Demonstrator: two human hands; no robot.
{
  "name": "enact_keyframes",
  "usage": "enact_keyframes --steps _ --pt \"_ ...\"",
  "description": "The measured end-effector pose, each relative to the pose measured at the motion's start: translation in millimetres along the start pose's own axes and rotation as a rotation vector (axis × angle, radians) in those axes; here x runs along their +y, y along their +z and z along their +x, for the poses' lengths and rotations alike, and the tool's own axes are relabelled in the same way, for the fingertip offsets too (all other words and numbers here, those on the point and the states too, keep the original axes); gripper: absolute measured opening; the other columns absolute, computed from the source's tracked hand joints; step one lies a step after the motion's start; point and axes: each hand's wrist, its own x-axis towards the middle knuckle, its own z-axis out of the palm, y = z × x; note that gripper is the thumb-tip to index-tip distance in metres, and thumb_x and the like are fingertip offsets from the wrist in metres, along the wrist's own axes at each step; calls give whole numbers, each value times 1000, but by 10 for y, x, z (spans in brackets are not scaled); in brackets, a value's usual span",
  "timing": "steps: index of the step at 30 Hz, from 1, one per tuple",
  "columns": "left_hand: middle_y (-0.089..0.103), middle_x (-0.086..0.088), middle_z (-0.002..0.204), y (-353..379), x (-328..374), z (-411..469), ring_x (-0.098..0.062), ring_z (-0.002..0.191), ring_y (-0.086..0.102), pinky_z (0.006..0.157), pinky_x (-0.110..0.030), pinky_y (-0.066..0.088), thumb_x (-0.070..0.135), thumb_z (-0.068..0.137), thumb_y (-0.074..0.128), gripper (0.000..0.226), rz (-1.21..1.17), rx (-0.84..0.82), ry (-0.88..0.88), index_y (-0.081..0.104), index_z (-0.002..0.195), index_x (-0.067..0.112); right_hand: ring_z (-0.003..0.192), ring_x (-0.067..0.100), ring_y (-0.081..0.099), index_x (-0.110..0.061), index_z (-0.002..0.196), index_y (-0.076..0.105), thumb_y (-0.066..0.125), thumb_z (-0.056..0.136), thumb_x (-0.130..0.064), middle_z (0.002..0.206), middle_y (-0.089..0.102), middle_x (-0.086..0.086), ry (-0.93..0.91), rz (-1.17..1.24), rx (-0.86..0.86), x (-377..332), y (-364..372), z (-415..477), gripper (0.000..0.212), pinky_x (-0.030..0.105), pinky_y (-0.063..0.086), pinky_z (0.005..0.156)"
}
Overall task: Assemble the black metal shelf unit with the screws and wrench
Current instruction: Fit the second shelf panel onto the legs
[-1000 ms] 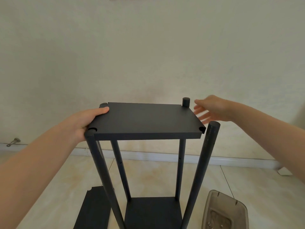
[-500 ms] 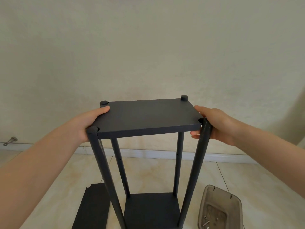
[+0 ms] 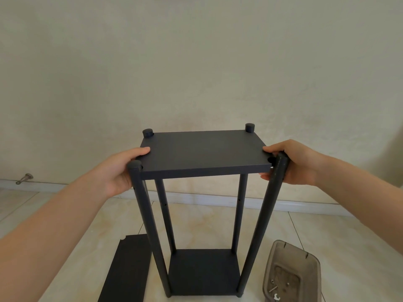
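Observation:
A black metal shelf unit stands upright on the floor, with a bottom panel point(image 3: 204, 272) and four round posts. A black top panel point(image 3: 202, 152) sits between the post tops. My left hand point(image 3: 122, 168) grips the panel's left edge, thumb on top, beside the front left post point(image 3: 145, 214). My right hand point(image 3: 292, 163) grips the front right post point(image 3: 265, 210) near its top, thumb touching the panel's right edge. Both rear post tops rise above the panel. No wrench is identifiable.
A spare black panel point(image 3: 128, 269) lies flat on the tiled floor at the left. A translucent plastic tray point(image 3: 292, 271) with a few screws and small parts sits at the right. The wall and white baseboard are close behind. A metal doorstop point(image 3: 24, 178) sticks out at far left.
My right hand came in from the air and closed on the front right post, pulling it against the panel. The panel settled lower between the posts. My left hand kept its hold.

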Motion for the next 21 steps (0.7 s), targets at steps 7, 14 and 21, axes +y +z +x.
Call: enact_keyframes --steps 7,14,21 --pt "77 -1 77 9 -168 18 -15 57 72 44 -22 53 22 88 72 13 -51 15 -28 71 96 12 72 26 63 -10 87 59 56 89 -19 77 68 9 22 130 -5 195 -43 32 10 40 56 75" --pt "77 -2 82 -6 -368 69 -16 60 72 52 -24 55 22 88 71 22 -61 23 -52 69 107 10 73 27 61 -11 83 60 46 95 -19 79 66 8 38 210 81 386 -6 78 20 40 53 75" --pt "76 -4 86 -17 -566 127 -19 67 73 57 -28 55 21 86 71 25 -92 30 -83 68 108 9 69 26 60 -11 80 55 30 101 -18 72 63 8 13 188 165 577 71 93 33 38 54 67"
